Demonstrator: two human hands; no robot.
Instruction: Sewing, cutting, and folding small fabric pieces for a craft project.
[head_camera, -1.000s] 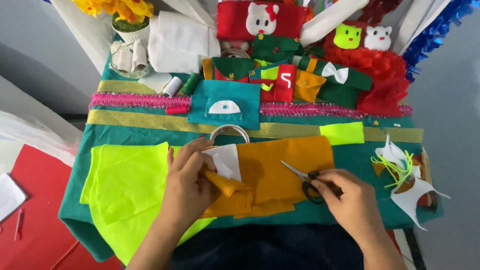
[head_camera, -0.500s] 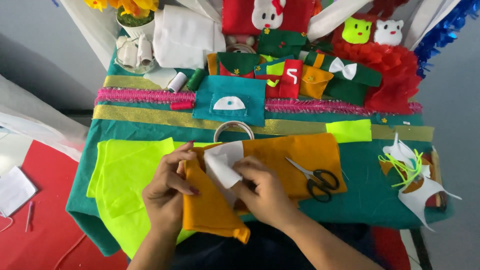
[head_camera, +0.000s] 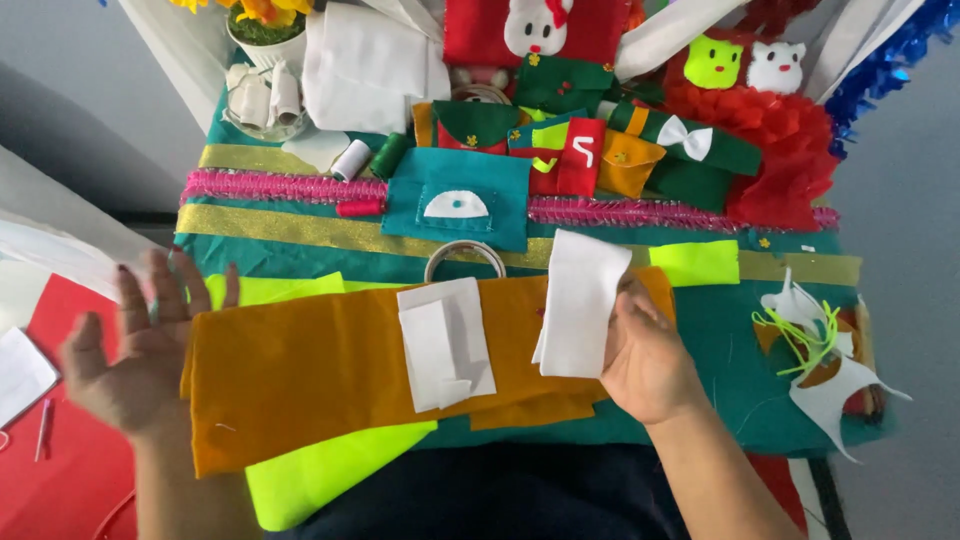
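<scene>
the desk (head_camera: 760, 350) is covered by a teal felt cloth (head_camera: 730, 330) that carries all other items. an orange felt sheet (head_camera: 320, 370) lies spread across the front centre of it, over a neon yellow felt sheet (head_camera: 320, 470) that shows at the sheet's left and lower edges. the left hand (head_camera: 135, 355) is at the left end of the orange felt sheet, palm open, fingers (head_camera: 165, 285) spread wide, holding nothing. the right hand (head_camera: 645, 360) is at the right end of the same sheet; its fingers grip a white felt strip (head_camera: 582, 305) and hold it upright above the orange surface. a second white felt piece (head_camera: 445, 345), folded, lies flat on the middle of the orange sheet, just left of the held strip. a metal ring (head_camera: 465, 252) sits just behind that piece. white and neon felt scraps (head_camera: 810, 350) lie at the right edge, well apart from both hands.
</scene>
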